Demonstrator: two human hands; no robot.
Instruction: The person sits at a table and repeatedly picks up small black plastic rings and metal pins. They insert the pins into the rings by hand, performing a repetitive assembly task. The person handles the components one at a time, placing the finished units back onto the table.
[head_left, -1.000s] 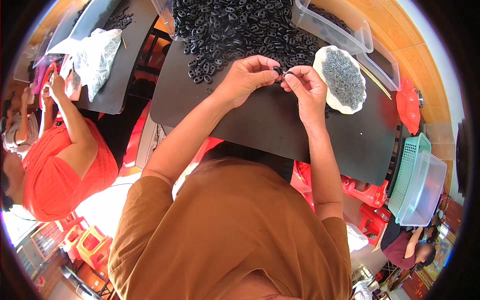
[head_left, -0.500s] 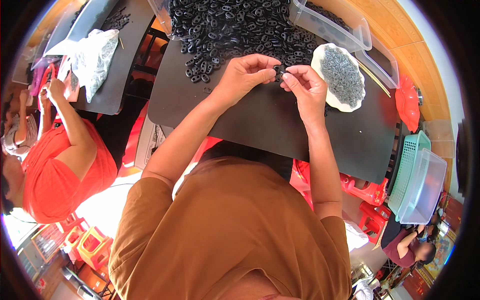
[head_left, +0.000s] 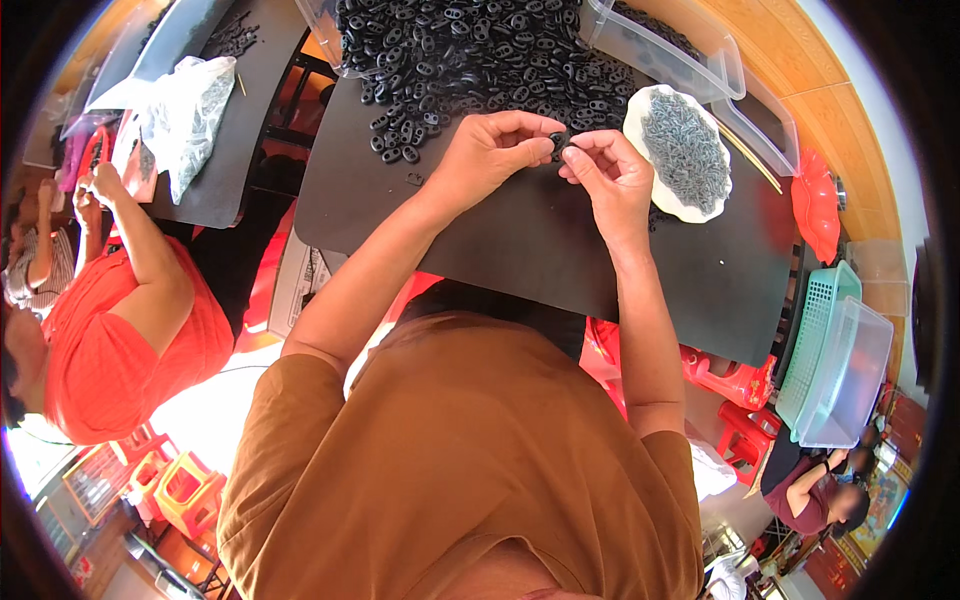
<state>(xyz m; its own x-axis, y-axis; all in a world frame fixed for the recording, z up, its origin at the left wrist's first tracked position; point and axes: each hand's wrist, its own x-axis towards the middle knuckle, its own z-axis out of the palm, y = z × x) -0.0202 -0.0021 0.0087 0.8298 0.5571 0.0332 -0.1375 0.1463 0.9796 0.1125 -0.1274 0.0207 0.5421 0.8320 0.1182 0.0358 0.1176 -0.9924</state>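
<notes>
Over the table (head_left: 480, 235), my left hand (head_left: 495, 155) pinches a small black oval piece with holes (head_left: 559, 143) between thumb and forefinger. My right hand (head_left: 615, 175) meets it from the other side, thumb and forefinger pressed together at the piece's edge. Whatever lies between the right fingertips is too small to make out. Beyond both hands spreads a large heap of similar black two-hole pieces (head_left: 460, 60). Close to my right hand stands a white scalloped bowl (head_left: 712, 208) filled with small grey metal parts (head_left: 685, 150), perhaps screws or pins.
Clear plastic bins (head_left: 660, 50) stand at the heap's far right, with thin sticks (head_left: 750, 160) beside the bowl. A red dish (head_left: 817, 205) and a green basket (head_left: 815, 340) sit off the right edge. At left, a person in red (head_left: 140, 330) works at another table (head_left: 225, 150).
The black piece has turned slightly and shows more of its face. A light glint at my right fingertips no longer shows. Both hands have hardly shifted.
</notes>
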